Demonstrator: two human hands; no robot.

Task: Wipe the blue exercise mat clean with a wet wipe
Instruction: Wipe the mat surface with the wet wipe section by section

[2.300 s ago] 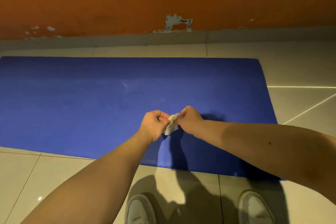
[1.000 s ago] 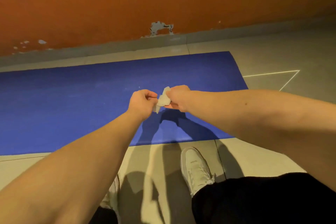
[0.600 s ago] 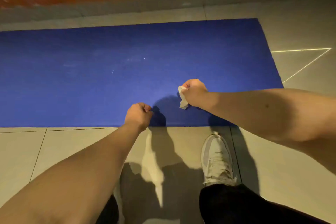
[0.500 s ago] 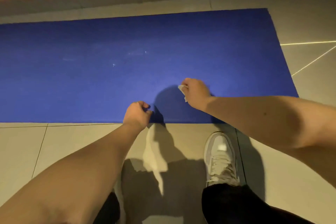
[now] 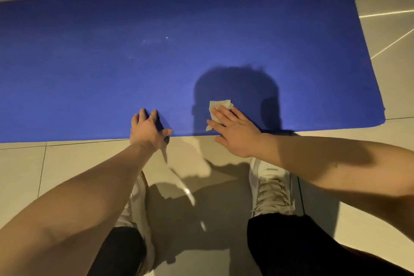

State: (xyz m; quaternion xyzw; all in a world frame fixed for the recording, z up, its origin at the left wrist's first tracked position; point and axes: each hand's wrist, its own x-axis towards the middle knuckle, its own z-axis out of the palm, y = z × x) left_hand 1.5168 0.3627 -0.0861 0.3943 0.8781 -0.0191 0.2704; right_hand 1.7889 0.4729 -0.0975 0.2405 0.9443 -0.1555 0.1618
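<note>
The blue exercise mat (image 5: 156,63) lies flat on the tiled floor and fills the upper part of the view. My right hand (image 5: 235,134) lies flat near the mat's front edge, its straight fingers pressing a crumpled white wet wipe (image 5: 218,107) onto the mat. My left hand (image 5: 146,130) rests spread on the same front edge, a little to the left, holding nothing. Faint pale marks (image 5: 154,41) show on the mat farther back.
Beige floor tiles (image 5: 67,163) surround the mat. My two white shoes (image 5: 271,188) stand on the tiles just in front of the mat, under my arms. The mat's right end (image 5: 378,105) is close to my right hand.
Both hands have come down onto the mat's front edge. My right hand has flattened over the wipe, which it pinched before. My left fist has opened. The view has dropped closer to the floor.
</note>
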